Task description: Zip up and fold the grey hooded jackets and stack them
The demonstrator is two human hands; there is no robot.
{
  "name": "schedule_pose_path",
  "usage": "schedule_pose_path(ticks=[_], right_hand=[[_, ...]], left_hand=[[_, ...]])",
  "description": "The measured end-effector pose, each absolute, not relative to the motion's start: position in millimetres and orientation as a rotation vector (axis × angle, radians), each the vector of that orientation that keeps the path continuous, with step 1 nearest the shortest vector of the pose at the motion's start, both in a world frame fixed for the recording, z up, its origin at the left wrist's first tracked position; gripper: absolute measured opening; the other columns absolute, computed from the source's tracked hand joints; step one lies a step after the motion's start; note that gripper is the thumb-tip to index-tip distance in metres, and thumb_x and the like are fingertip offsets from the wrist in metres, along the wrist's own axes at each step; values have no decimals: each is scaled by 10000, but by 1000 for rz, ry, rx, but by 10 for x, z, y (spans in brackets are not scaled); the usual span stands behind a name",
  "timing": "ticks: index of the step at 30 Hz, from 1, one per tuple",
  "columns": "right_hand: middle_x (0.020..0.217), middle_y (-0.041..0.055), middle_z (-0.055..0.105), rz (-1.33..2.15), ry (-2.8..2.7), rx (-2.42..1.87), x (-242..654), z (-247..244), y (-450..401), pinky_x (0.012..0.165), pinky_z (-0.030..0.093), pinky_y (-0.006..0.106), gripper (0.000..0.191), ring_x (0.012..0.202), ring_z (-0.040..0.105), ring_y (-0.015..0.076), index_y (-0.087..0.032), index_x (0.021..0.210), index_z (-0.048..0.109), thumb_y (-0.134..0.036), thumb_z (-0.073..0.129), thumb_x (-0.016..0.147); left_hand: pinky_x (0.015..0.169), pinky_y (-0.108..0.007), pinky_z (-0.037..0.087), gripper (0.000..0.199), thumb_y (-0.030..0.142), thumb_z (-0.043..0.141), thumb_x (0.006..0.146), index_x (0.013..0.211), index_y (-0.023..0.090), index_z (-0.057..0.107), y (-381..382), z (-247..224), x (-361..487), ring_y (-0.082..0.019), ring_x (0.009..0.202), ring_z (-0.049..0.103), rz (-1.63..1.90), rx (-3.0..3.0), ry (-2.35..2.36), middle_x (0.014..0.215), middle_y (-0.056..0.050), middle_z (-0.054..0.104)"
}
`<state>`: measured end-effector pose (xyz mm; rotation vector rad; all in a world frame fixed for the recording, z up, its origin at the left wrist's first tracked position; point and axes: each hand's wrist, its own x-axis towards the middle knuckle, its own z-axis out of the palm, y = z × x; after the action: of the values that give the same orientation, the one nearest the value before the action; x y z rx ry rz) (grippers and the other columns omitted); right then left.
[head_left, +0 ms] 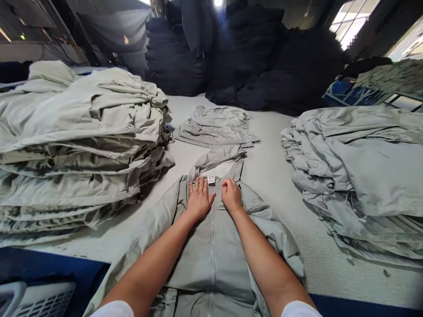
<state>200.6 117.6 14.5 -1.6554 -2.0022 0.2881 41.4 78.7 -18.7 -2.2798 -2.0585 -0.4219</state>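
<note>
At twelve o'clock by the collar label [211, 179], my left hand [199, 199] lies flat and open on the jacket [211, 259], my right hand [231, 196] curls narrow, grip unclear, best with the zip [213, 251] straight.

1. Worn on the person's head, the camera looks forward and down.
2. Near view: the left hand [198, 199] and right hand [231, 196] sit close, on a pale grey jacket [211, 259].
3. Farther off – across the white table [274, 176] – dark stacked bundles [175, 61] fill the top of the frame.
</note>
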Motion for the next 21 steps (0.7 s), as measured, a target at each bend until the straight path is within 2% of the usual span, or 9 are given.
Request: schedule_pose_path(ticks=[3, 6, 9, 12, 16, 19, 21], right_hand=[[1040, 90, 718, 360, -1956, -1576, 2050, -9, 1047, 857, 503, 293, 282, 922, 660, 198, -155, 1152, 659, -95, 526, 910], [1031, 72, 733, 385, -1988, -1502, 2022, 0, 1012, 813, 509, 284, 407, 840, 665, 184, -162, 1316, 635, -136, 596, 912], [1126, 78, 743, 341, -2088, -1500, 1990, 72, 1018, 808, 516, 285, 477, 897, 685, 194, -214, 1404, 630, -138, 596, 934], [1173, 75, 741, 326, -2137, -1526, 1990, 129, 1020, 795, 525, 285, 497, 928, 694, 203, -248, 1449, 629, -154, 587, 963], [1149, 61, 732, 346, -2199, -1520, 2031, 168, 1013, 780, 527, 272, 532, 927, 690, 196, -294, 1503, 612, -167, 577, 987], [1118, 36, 721, 370, -2264, -1493, 2056, 189, 1018, 742, 505, 252, 583, 886, 680, 172, -356, 1511, 613, -125, 576, 977], [1083, 26, 715, 385, -2293, -1470, 2063, 195, 1026, 726, 488, 243, 548, 861, 672, 158, -372, 1442, 679, -107, 585, 972]], left_hand=[[1305, -603, 230, 703, 503, 484, 1061, 1608, 65, 434, 561, -157, 408, -383, 1613, 298, -353, -2298, -2068, 1720, -226, 338], [1241, -628, 330, 684, 515, 560, 1031, 1553, 78, 503, 516, 89, 408, -421, 1547, 387, -243, -2352, -2088, 1675, -239, 424], [1073, -588, 484, 638, 557, 691, 948, 1396, 107, 625, 651, 355, 346, -440, 1367, 535, -179, -2434, -2080, 1501, -241, 598], [970, -523, 524, 607, 586, 818, 835, 1246, 163, 673, 822, 450, 214, -409, 1235, 589, -252, -2474, -2137, 1336, -190, 665], [1036, -494, 502, 561, 484, 922, 753, 1180, 213, 680, 901, 331, 8, -357, 1248, 594, -545, -2550, -2154, 1354, -128, 652], [1087, -473, 491, 441, 345, 927, 767, 1132, 228, 708, 888, 250, -106, -326, 1292, 596, -726, -2643, -2120, 1386, -99, 659], [1099, -460, 494, 323, 269, 894, 801, 1078, 238, 731, 890, 238, -153, -307, 1297, 605, -819, -2663, -2147, 1362, -77, 683]])
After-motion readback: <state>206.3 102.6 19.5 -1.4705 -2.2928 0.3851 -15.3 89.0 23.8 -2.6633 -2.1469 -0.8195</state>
